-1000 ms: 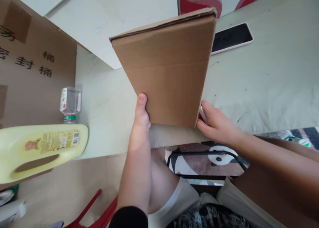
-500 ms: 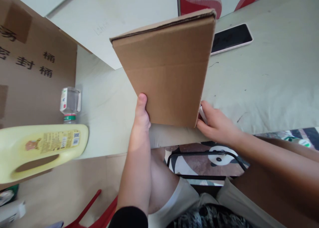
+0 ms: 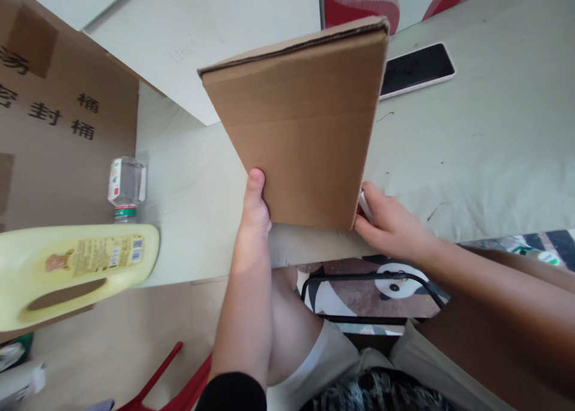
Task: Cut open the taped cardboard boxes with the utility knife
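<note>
— What do the hands have?

— My left hand (image 3: 255, 210) grips the near left corner of a flat cardboard box (image 3: 303, 123), thumb laid up the front face, the other fingers hidden behind it. My right hand (image 3: 392, 225) is closed at the near right corner, with something small and white (image 3: 365, 206) pinched between its fingers and the cardboard; I cannot tell what that is.

— And where is the box?

— Held up off the surface (image 3: 471, 153), tilted, its near edge at my hands and its far edge raised toward the far wall. A crease runs across the face about midway. The top edge shows the corrugated layers folded flat together.

— What lies around it?

— Just right of the box's far corner a phone (image 3: 417, 69) lies dark screen up on the surface. To the left, well apart, a clear bottle (image 3: 126, 186) with a green band stands next to a big carton (image 3: 63, 135) printed with black characters. Nearer me on that side a yellow jug (image 3: 72, 273) lies on its side, its label and handle hole toward me. Below my arms I see my knees, a black-framed stool with a panda print (image 3: 395, 285) and a red chair leg (image 3: 162, 372) on the floor.
</note>
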{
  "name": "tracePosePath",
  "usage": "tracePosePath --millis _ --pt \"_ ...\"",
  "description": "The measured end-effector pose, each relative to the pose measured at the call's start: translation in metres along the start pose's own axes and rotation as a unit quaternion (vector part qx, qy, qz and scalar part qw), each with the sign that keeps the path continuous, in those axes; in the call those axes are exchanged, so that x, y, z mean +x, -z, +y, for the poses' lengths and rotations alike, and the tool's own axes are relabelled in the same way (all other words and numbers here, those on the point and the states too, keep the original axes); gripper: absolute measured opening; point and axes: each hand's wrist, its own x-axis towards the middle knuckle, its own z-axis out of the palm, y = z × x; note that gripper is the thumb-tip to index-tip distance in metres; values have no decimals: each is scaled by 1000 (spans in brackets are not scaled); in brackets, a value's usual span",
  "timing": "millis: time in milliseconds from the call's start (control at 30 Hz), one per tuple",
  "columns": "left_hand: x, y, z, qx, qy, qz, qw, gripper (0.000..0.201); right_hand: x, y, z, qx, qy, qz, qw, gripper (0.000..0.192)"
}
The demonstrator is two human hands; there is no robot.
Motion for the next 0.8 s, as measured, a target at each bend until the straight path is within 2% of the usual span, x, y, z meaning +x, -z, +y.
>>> tracePosePath --millis 300,800 --pt "1 0 1 -5 3 -5 1000 66 1 0 -1 -1 13 13 1000 18" --pt "0 -1 0 -17 -3 5 1000 63 1 -1 0 -4 1 -8 1000 17"
